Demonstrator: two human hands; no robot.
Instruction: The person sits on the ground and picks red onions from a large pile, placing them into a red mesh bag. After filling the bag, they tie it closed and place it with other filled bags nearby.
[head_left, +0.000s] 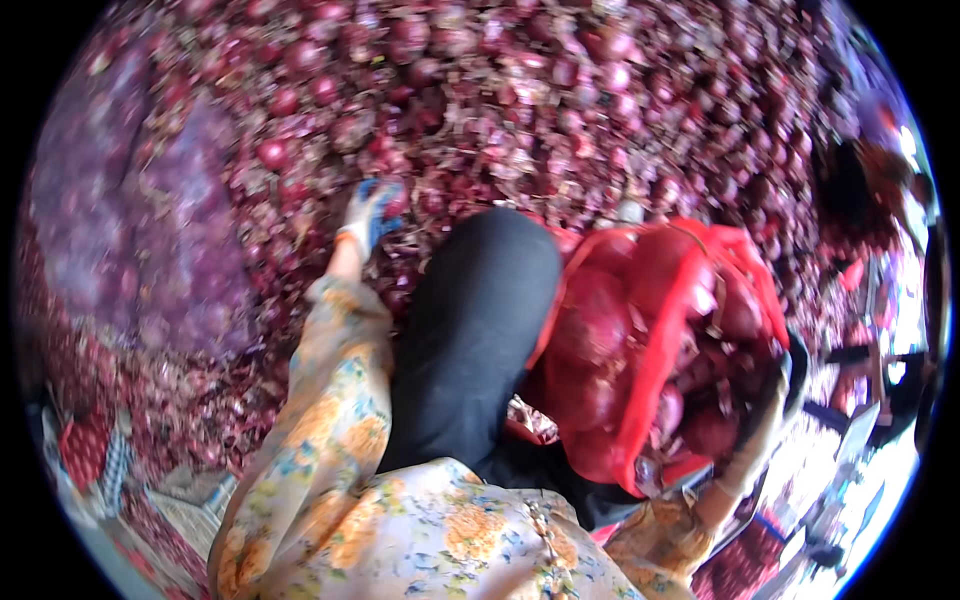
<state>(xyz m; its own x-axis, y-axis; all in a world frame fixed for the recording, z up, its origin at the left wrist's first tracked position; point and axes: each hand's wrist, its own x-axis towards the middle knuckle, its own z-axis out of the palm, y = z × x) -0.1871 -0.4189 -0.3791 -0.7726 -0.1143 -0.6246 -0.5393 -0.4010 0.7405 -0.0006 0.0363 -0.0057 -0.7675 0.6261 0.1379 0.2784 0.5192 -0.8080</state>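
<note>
My left hand (367, 214), in a white and blue work glove, reaches onto a heap of red onions (495, 112), its fingers curled around a red onion (396, 199). A red mesh sack (652, 397) stands tilted by my right leg, its mouth facing right, with several large red onions (589, 315) inside. My right hand (784, 382), also gloved, is at the far right side of the sack's mouth. Blur and the angle hide whether its fingers grip the rim.
Filled purple mesh sacks (187, 240) lie at the left. My dark-trousered knee (487, 285) rises between my arms. Loose onion skins (172, 427) cover the ground at lower left. A person (862, 172) is at the far right, and red sacks (739, 559) lie at lower right.
</note>
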